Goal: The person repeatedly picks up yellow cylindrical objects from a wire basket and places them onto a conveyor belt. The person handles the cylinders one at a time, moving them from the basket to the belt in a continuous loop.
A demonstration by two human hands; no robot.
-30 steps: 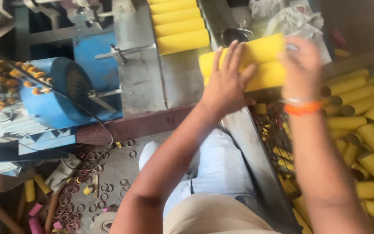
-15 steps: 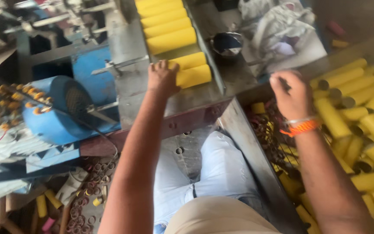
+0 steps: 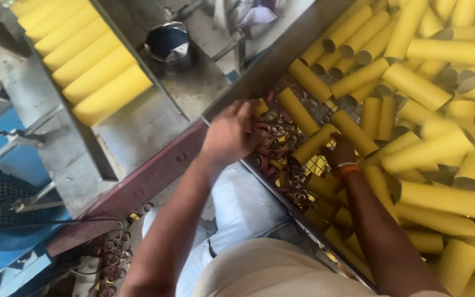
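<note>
From my remote seat I see first the big pile of yellow cardboard tubes (image 3: 413, 82); it fills the whole right side of a wire-mesh bin (image 3: 303, 206), and the tubes lie across each other in many directions. On the left is a grey metal workbench (image 3: 138, 129). A row of yellow tubes (image 3: 81, 66) lies side by side along its far left part, each touching the next. A dark metal cup (image 3: 169, 44) stands near the far edge of the bench, just right of this row. Below the bench, at the left edge, there is a blue machine part (image 3: 6, 220).

My left hand (image 3: 232, 132) is over the left corner of the bin, the fingers bent downward above small dark rings (image 3: 273, 148); whether it grips anything I cannot tell. My right hand (image 3: 341, 153), with an orange band (image 3: 348, 169) on the wrist, is pushed down between the tubes in the pile. The fingers are hidden, so I cannot tell its state.
</note>
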